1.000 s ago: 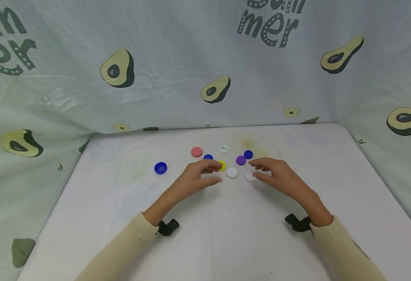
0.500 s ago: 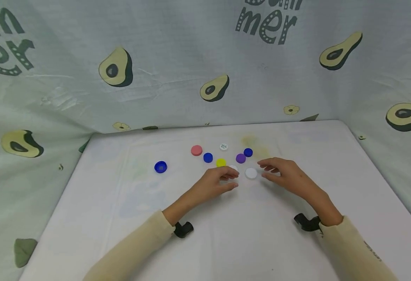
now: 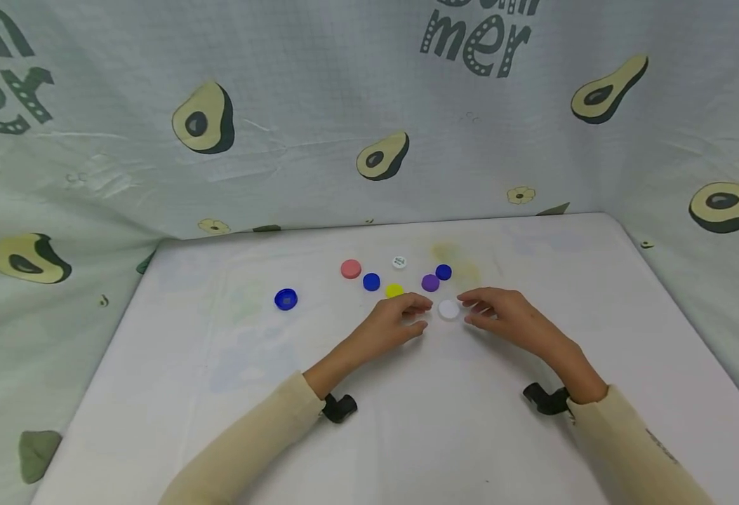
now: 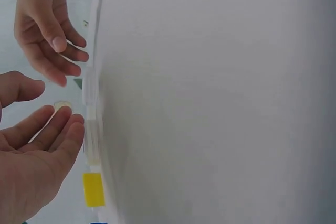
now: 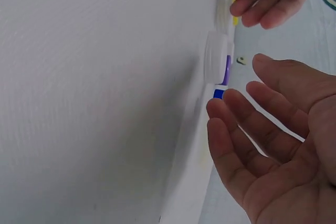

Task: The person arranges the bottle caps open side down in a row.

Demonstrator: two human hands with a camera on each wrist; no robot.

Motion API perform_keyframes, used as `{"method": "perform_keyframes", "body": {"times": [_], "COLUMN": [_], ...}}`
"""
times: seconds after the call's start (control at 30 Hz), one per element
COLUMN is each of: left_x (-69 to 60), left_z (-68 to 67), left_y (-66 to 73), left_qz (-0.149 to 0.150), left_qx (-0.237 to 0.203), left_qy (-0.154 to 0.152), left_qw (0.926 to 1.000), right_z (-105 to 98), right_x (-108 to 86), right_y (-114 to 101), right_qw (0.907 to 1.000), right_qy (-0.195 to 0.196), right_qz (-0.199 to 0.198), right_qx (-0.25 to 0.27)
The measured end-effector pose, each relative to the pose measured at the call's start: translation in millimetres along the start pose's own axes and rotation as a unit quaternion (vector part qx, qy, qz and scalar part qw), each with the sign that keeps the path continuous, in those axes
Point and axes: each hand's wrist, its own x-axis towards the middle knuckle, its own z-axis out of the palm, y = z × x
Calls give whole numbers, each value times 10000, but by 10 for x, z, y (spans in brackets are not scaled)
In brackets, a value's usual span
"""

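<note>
Between the two hands lies a flat white cap (image 3: pixel 449 310) on the white table. My left hand (image 3: pixel 402 319) is to its left, fingers loosely bent and thumb apart, with nothing between them. A second white cap (image 4: pixel 91 142) sits beside that hand in the left wrist view; the hand hides it in the head view. My right hand (image 3: pixel 502 317) hovers just right of the first white cap, relaxed and holding nothing. Just behind the left hand is a yellow cap (image 3: pixel 394 290). A purple cap (image 3: pixel 430 283) and a dark blue cap (image 3: pixel 443 272) lie behind the gap between the hands.
Farther back are a pink-red cap (image 3: pixel 351 268), a blue cap (image 3: pixel 372 282) and a small white cap (image 3: pixel 398 262) with dark marks. A hollow blue cap (image 3: pixel 285 299) lies off to the left. A printed avocado cloth (image 3: pixel 293 140) hangs behind the table (image 3: pixel 432 435).
My left hand has moved right, from beside the yellow cap to over the second white cap. My right hand drew right off the first white cap, then came slightly back left toward it.
</note>
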Motion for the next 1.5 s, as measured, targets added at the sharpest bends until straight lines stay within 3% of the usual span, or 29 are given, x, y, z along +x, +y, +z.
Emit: {"method": "perform_keyframes", "body": {"times": [0.23, 0.57, 0.8, 0.93, 1.17, 1.27, 1.5], "left_x": [123, 484, 686, 645, 387, 407, 599], "left_z": [49, 50, -22, 35, 271, 247, 55], "left_y": [64, 185, 219, 149, -20, -4, 61], "left_qz": [-86, -294, -350, -256, -465, -381, -174], "left_qx": [200, 1464, 1697, 1597, 1264, 1272, 1421], "left_qy": [0, -227, -291, -198, -372, -255, -25], "left_qw": [9998, 9885, 9844, 9866, 9902, 9908, 9897], "right_z": [30, -37, -126, -60, 249, 237, 62], "right_x": [53, 180, 298, 244, 27, 67, 303], "right_y": [11, 93, 146, 156, 185, 177, 180], "right_qw": [9999, 9994, 9993, 9992, 9970, 9976, 9985], "right_qy": [-79, -275, -232, -89, -414, -274, 16], "right_qz": [-69, -66, -157, -208, -192, -246, -410], "right_qx": [-60, 202, 251, 315, 628, 585, 356]}}
